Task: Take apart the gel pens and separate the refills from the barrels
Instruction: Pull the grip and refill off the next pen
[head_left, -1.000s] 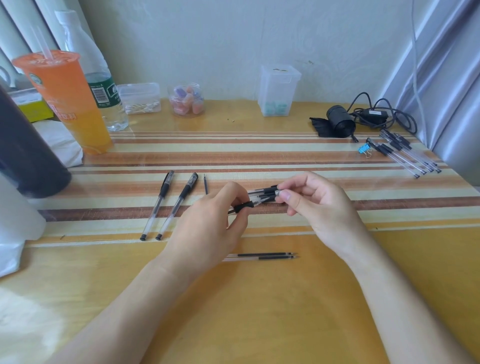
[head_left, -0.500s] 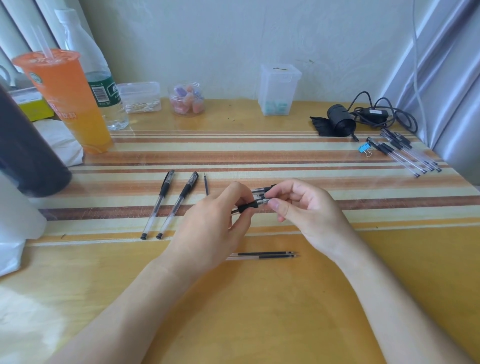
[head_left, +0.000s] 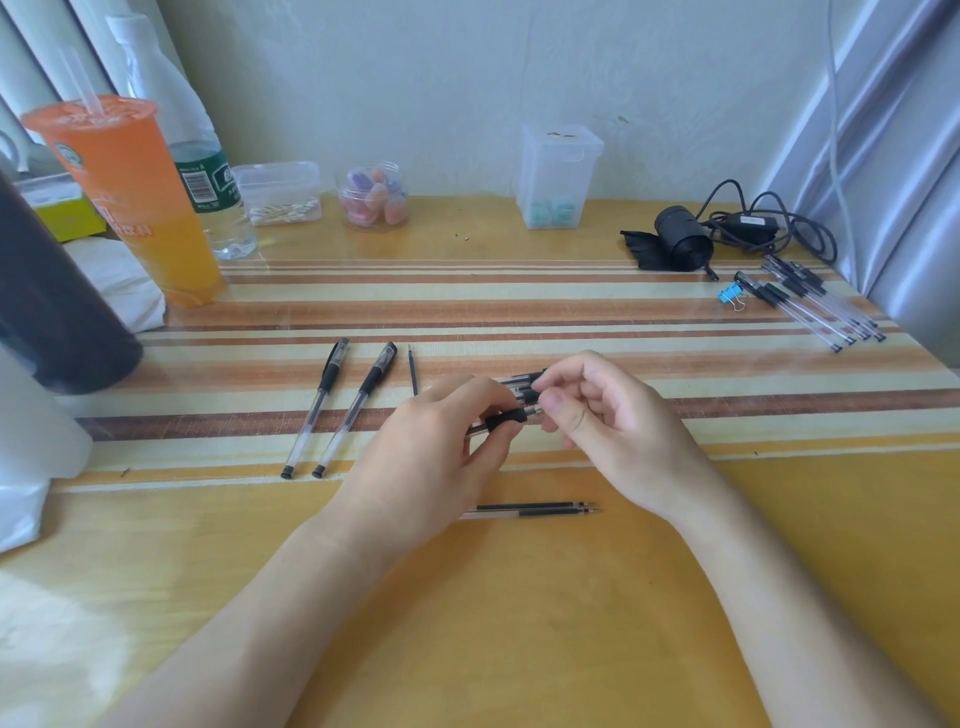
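My left hand (head_left: 441, 457) grips a gel pen (head_left: 506, 418) by its black rubber grip, above the striped mat. My right hand (head_left: 608, 431) pinches the pen's tip end between thumb and forefinger, and other pens (head_left: 522, 379) lie partly hidden just behind my fingers. Two capped gel pens (head_left: 337, 408) lie side by side to the left, with a thin refill (head_left: 413, 369) beside them. Two loose refills (head_left: 535, 509) lie on the table just below my hands. A bundle of several clear pens (head_left: 815, 304) rests at the far right.
An orange drink cup (head_left: 135, 202), a water bottle (head_left: 208, 171) and a dark cylinder (head_left: 47, 301) stand at the left. Small clear containers (head_left: 374, 195) line the back wall. A black device with cable (head_left: 680, 241) and a blue binder clip (head_left: 727, 297) sit back right.
My right hand has slid left along the pen toward my left hand, and its fingers now pinch the tip end. The left hand keeps its grip.
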